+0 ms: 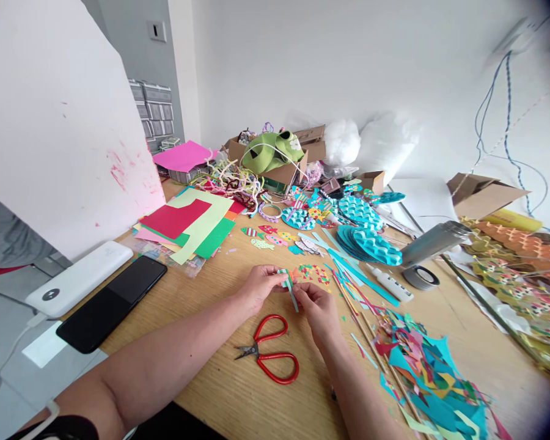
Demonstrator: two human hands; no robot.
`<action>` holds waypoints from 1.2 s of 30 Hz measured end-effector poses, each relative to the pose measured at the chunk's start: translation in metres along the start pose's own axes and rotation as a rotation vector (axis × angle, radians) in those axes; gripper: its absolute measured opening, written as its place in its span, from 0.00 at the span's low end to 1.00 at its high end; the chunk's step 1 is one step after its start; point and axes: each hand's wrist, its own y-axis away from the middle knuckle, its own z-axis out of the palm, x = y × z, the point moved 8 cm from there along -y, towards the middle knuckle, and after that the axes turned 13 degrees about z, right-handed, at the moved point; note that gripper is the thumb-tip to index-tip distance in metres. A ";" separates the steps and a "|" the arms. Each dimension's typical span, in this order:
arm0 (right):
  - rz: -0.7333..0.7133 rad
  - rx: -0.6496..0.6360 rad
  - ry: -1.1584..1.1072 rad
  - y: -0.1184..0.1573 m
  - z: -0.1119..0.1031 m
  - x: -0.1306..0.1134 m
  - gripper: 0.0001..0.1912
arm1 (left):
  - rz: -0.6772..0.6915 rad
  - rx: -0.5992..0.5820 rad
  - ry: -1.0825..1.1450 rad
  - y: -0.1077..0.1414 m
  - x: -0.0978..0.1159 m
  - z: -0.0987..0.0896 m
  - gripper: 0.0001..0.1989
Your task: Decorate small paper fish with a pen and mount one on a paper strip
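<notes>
My left hand (260,288) is closed, thumb and fingers pinching a small paper cutout (283,273) with green, white and orange on it. A narrow pale blue paper strip (295,300) hangs down from the cutout, and the fingertips of my right hand (318,308) are pinched at its side. The fingers partly cover both papers. Below the hands, red-handled scissors (277,356) lie on the wooden table with their blades pointing left. Just beyond my fingers are several paper pieces with colourful patterns (315,273).
Paper fish (268,230) and stacked blue wavy pieces (366,245) lie farther back. At right are a glue bottle (392,285), a metal flask (435,241), thin sticks (371,336) and paper scraps (440,373). A phone (112,302) and white power bank (80,278) sit left, near coloured sheets (178,219).
</notes>
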 end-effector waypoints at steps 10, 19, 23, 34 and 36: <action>-0.006 -0.008 -0.002 -0.001 0.000 0.002 0.22 | -0.001 0.005 0.008 0.000 0.000 0.000 0.18; -0.025 -0.013 -0.007 -0.001 0.001 0.001 0.21 | -0.001 0.013 0.013 0.001 0.003 0.001 0.17; -0.025 -0.015 -0.010 0.001 0.001 0.000 0.20 | 0.000 0.005 0.010 0.001 0.003 0.002 0.16; -0.051 -0.041 -0.016 0.004 0.003 -0.007 0.23 | 0.008 -0.015 0.000 0.002 0.001 0.005 0.14; -0.060 -0.039 -0.020 0.004 0.003 -0.007 0.22 | 0.002 -0.024 -0.005 0.003 0.002 0.007 0.14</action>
